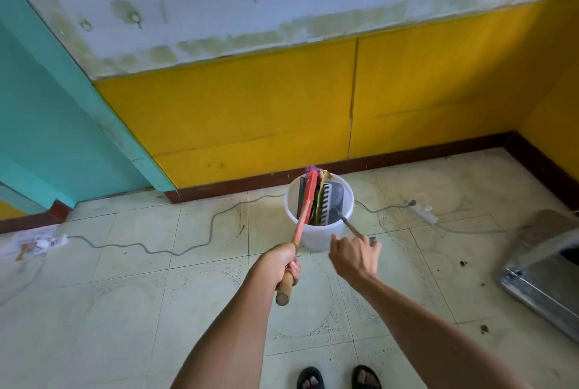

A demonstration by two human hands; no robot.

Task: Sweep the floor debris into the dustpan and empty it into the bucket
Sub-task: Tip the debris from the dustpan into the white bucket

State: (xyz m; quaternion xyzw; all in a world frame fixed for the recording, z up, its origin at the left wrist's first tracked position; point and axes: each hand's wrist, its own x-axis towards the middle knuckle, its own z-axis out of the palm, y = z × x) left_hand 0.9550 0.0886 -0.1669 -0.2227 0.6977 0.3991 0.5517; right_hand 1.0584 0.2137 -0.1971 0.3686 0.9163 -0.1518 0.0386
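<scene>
A white plastic bucket (pixel 316 236) stands on the tiled floor near the yellow wall. Inside it rest the red broom head (pixel 308 197) with its bristles down and a grey dustpan (pixel 333 200) tilted on end. My left hand (pixel 286 258) is shut on the broom's wooden handle just in front of the bucket. My right hand (pixel 354 255) holds the dustpan's thin dark handle, which slants up out of the bucket's right side. Specks of dark debris (pixel 484 329) lie on the tiles to the right.
A grey cable (pixel 175 251) snakes across the floor to a power strip (pixel 424 211) on the right. A metal object (pixel 539 282) sits at the right edge. Paper litter (pixel 34 244) lies at far left. My sandalled feet (pixel 338 377) are at the bottom.
</scene>
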